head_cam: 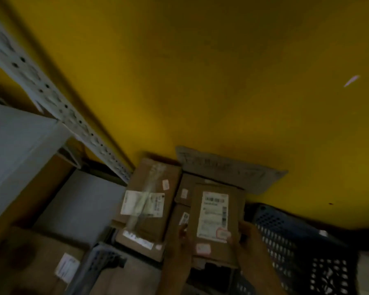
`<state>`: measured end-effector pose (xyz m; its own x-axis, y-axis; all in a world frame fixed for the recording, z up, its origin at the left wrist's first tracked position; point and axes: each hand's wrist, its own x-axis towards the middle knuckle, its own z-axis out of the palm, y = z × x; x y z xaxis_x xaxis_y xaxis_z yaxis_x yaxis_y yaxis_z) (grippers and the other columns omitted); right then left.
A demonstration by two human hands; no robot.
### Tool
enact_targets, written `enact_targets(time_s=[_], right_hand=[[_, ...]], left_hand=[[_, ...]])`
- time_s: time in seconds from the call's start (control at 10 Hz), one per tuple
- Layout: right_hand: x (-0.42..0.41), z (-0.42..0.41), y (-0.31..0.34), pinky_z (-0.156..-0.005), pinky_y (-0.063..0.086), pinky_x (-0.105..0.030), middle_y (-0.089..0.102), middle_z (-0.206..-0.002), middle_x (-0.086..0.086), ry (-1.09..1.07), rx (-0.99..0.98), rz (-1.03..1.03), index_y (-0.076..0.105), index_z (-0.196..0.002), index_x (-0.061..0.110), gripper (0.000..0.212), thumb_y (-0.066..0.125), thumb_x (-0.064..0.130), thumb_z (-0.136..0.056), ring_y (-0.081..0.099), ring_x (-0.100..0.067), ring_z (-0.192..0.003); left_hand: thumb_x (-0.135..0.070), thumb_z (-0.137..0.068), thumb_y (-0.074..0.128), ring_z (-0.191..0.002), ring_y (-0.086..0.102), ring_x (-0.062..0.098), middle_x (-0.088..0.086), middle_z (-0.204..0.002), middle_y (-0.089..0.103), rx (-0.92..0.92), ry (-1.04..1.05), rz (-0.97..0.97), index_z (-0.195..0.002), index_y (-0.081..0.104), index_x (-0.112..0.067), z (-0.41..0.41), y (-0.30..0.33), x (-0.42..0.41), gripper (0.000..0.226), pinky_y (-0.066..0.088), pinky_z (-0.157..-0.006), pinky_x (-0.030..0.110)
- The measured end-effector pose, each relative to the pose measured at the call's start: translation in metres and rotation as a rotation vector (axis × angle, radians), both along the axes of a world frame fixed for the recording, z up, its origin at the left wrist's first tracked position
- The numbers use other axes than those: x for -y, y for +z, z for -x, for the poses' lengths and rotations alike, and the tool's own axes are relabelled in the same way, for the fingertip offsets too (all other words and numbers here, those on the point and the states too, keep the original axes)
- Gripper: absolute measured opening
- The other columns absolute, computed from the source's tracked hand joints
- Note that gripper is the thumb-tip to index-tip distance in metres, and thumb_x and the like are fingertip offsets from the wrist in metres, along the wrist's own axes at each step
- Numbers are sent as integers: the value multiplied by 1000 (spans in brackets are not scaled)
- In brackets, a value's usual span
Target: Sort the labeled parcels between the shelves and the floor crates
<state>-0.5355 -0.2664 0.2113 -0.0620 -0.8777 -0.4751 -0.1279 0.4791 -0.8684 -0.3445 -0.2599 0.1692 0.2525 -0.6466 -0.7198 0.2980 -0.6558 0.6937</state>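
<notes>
Parcel: cardboard box [215, 220] with white shipping label, at 5 o'clock, above the stacked boxes [151, 201].
Left hand [184, 237]: grips its left edge.
Right hand [246, 235]: grips its right edge.
Crate: black crate [296, 241] at 4 o'clock.

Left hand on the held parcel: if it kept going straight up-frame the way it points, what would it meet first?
Probably the small brown box just beyond the left hand, which grips the held parcel; depth is unclear in this blur.
</notes>
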Motion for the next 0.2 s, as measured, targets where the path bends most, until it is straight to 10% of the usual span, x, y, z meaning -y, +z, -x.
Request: enact_targets(time_s=[0.2], right_hand=[[44, -37, -29, -76, 56, -18, 59, -127, -1, 72, 174, -106, 49, -122, 29, 30, 53, 13, -96, 63, -9, -104]], left_hand=[[-10, -95, 61, -95, 61, 31, 11, -114, 63, 1, 298, -169, -125, 56, -10, 10, -19, 22, 31, 53, -75, 40]])
